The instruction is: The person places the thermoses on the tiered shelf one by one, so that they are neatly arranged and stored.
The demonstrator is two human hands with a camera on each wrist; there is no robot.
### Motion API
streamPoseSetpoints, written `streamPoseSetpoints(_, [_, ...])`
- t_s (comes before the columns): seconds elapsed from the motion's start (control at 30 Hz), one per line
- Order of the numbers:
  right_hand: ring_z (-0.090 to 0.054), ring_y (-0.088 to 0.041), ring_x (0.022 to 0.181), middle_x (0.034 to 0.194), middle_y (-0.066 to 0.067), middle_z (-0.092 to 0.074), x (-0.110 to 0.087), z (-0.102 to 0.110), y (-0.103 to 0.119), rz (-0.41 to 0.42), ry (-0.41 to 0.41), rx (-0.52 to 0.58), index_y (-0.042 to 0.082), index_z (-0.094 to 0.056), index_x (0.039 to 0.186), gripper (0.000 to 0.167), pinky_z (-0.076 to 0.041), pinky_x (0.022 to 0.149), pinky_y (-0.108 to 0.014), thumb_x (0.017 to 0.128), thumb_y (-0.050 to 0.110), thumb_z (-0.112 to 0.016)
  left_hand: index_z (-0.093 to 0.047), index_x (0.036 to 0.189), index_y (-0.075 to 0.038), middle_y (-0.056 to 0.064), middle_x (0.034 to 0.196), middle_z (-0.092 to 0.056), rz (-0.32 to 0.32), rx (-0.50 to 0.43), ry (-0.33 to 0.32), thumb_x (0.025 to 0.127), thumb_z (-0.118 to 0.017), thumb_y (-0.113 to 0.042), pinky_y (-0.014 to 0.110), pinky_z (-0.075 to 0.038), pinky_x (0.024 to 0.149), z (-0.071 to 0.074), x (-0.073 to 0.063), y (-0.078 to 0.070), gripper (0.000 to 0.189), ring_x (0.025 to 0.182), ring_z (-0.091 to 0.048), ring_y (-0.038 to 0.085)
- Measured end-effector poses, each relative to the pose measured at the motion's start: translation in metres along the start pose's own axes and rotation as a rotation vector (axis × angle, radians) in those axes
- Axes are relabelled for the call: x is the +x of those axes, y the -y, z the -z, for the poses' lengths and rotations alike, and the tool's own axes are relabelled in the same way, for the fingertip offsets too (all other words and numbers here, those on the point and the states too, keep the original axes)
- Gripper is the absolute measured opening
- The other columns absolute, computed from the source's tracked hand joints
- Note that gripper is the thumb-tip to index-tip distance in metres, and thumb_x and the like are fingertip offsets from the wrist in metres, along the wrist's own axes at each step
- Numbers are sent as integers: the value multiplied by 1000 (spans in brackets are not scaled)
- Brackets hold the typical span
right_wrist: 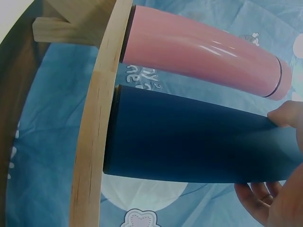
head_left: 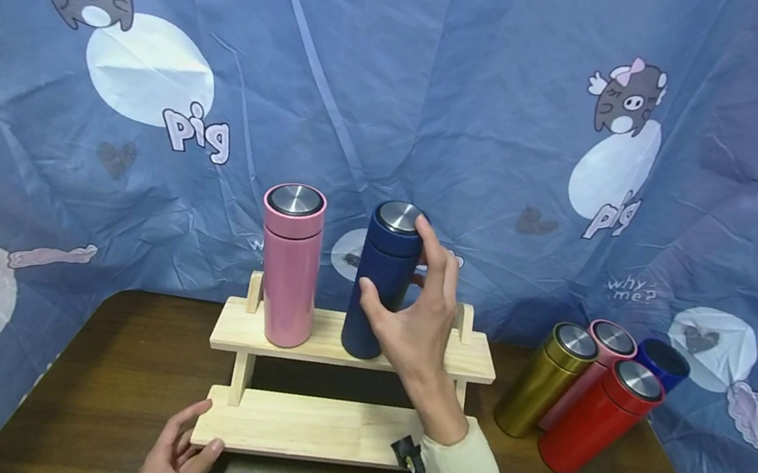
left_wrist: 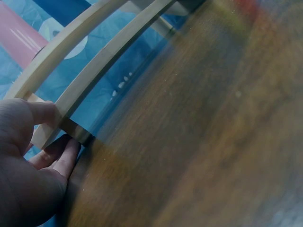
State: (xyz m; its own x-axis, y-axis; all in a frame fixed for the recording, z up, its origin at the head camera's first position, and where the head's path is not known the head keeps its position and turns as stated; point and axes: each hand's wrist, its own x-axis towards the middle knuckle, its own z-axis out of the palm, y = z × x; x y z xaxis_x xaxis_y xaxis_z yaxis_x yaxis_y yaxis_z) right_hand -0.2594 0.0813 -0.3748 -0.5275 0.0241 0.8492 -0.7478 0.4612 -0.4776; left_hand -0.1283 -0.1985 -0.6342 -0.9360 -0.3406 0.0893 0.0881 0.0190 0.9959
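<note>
— Flask of navy blue [head_left: 373, 290], silver disc [head_left: 394, 214] on its lid: where is it being held?

— On the upper board [head_left: 327, 330] of a two-tier wooden rack [head_left: 471, 363]. Its base is being supported by the wood, while its upper part is being gripped by the right hand [head_left: 421, 320], part-closed, thumb on one side and fingers on the other.

— And what is being done with the left hand [head_left: 176, 454]?

— The near left corner of the lower board [head_left: 345, 429] is being grasped between its thumb and curled fingers.

— What else is being pictured?

— The same upper board is being shared by a pink flask [head_left: 288, 280], upright to the left, a gap between the two. At right, the brown table [head_left: 93, 389] is being occupied by a cluster: a gold flask [head_left: 543, 384], a red flask [head_left: 597, 423], a second pink flask [head_left: 614, 337] and a bright blue flask [head_left: 668, 357]. Everything is being backed by a blue cloth [head_left: 380, 59] printed with cartoon pigs.
</note>
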Motion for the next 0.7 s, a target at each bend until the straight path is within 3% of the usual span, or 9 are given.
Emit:
streamPoseSetpoints(0.1, [-62,-34,113,131,-24,-57,1,0,0,-11,29,-29,21,-42,168,99,-65,84,-50,84,15,-93,-60,150,-17,-15,113,-79,-7,-13,3,98,-84,1,18,-60,87,-1,-1,-3,60,102,-75,2])
streamPoseSetpoints(0.17, [-62,-34,114,131,-23,-57,2,1,0,-21,53,-50,22,-41,169,99,-64,86,-50,85,17,-93,-58,152,-12,-7,116,-80,-3,-15,8,98,-82,3,17,-59,87,-3,-4,-15,61,102,-74,1])
streamPoseSetpoints(0.23, [-63,-35,114,132,-23,-56,3,1,1,-29,71,-63,22,-39,169,100,-63,87,-52,85,17,-93,-60,150,-17,-7,117,-80,0,-19,9,98,-82,3,16,-59,87,-4,-4,-17,59,102,-74,0])
streamPoseSetpoints(0.3, [-63,-36,114,133,-24,-56,3,1,1,-38,80,-69,22,-39,170,99,-63,87,-54,86,18,-92,-59,151,-13,-1,120,-79,7,-17,11,99,-81,2,16,-58,88,-4,-4,-20,59,103,-73,0])
streamPoseSetpoints(0.4, [-64,-37,113,134,-24,-56,2,2,0,-40,87,-71,21,-38,170,100,-62,86,-57,86,20,-92,-61,149,-21,-10,116,-79,4,-14,8,98,-83,1,16,-59,89,-3,-1,-9,59,104,-74,0])
streamPoseSetpoints(0.47, [-65,-38,113,135,-24,-56,2,2,0,-40,90,-71,21,-38,171,100,-62,86,-59,87,20,-92,-59,151,-15,-10,115,-79,-5,-11,9,98,-83,1,17,-59,89,-2,-1,-7,60,104,-74,1])
streamPoseSetpoints(0.5, [-65,-38,113,136,-24,-56,2,2,0,-39,92,-71,21,-38,171,100,-62,86,-59,87,20,-92,-60,150,-17,-16,113,-79,-6,-3,4,98,-83,1,17,-60,89,-2,-1,-5,60,103,-75,1])
streamPoseSetpoints(0.7, [-66,-38,114,138,-25,-56,0,4,1,-32,108,-93,19,-34,172,103,-63,87,-54,88,18,-94,-57,152,-12,-19,115,-77,-31,10,0,98,-83,1,17,-59,89,-1,1,0,61,105,-74,0])
